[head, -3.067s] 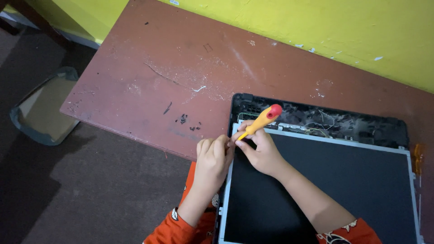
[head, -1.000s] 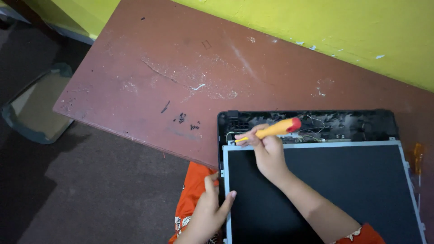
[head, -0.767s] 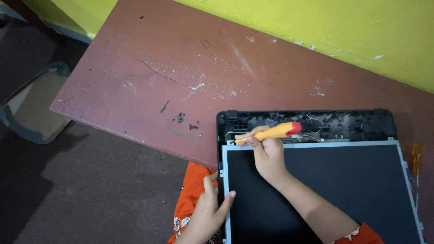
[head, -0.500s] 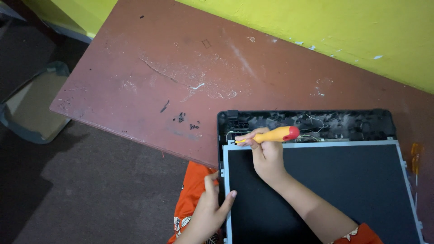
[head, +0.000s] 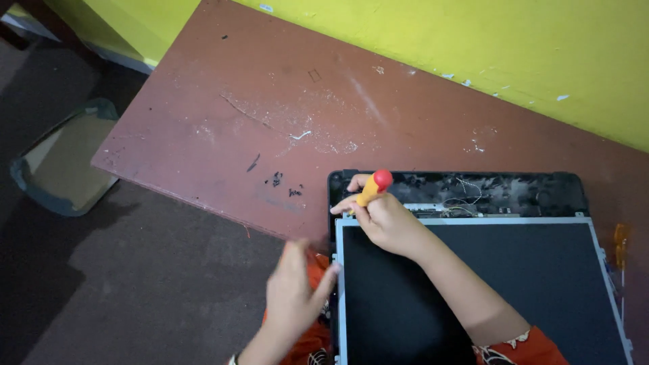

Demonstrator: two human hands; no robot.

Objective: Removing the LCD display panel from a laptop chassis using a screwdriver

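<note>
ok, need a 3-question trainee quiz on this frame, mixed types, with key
1. Which hand holds the screwdriver with the yellow handle and red cap? A) left B) right C) neither
2. True or false: the left hand presses flat on the middle of the dark display panel.
3. Fill in: the black laptop shell lies on a worn reddish-brown ____ against a yellow wall.

Key
1. B: the right hand grips it near the panel's top left corner.
2. False: it hovers, blurred, at the panel's left edge.
3. Table.
</note>
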